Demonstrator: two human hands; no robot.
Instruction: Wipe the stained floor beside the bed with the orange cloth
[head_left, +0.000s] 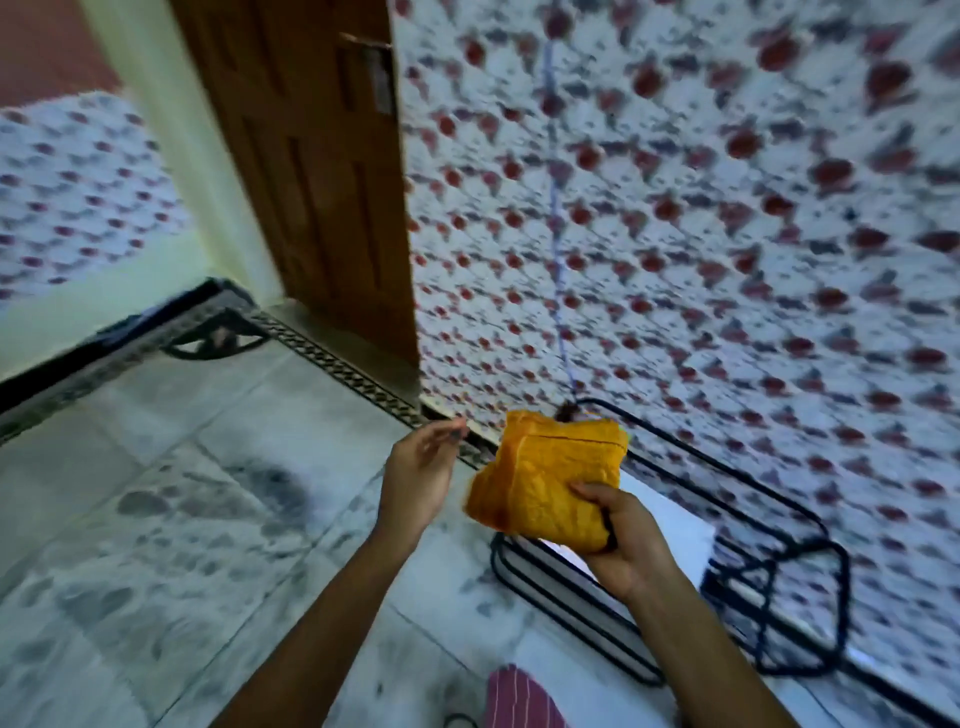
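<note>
Fingers of the right hand (626, 540) are curling around the lower corner of the orange cloth (545, 480), thumb on top and the rest wrapping under, pinching the folded bundle. The left hand (421, 478) is hanging just left of the cloth, apart from it, its fingers loosely extended and slightly spread, holding nothing. The cloth is hovering in the air above the black wire rack (675, 587), which is standing directly below and right of the cloth against the patterned wall tiles (727, 234). The stained floor (208, 519) is lying well to the left of the cloth and below it, dark smudges showing across the pale tiles. A wooden door (311, 182) is rising far above and left of the cloth.

Judging by its folds and creases, the cloth is looking light, soft and limp, not slippery or fragile; it will likely drape unless gathered. Taking it as a wad in the palm, or flattening it under spread fingers, should be suiting the wiping best.
</note>
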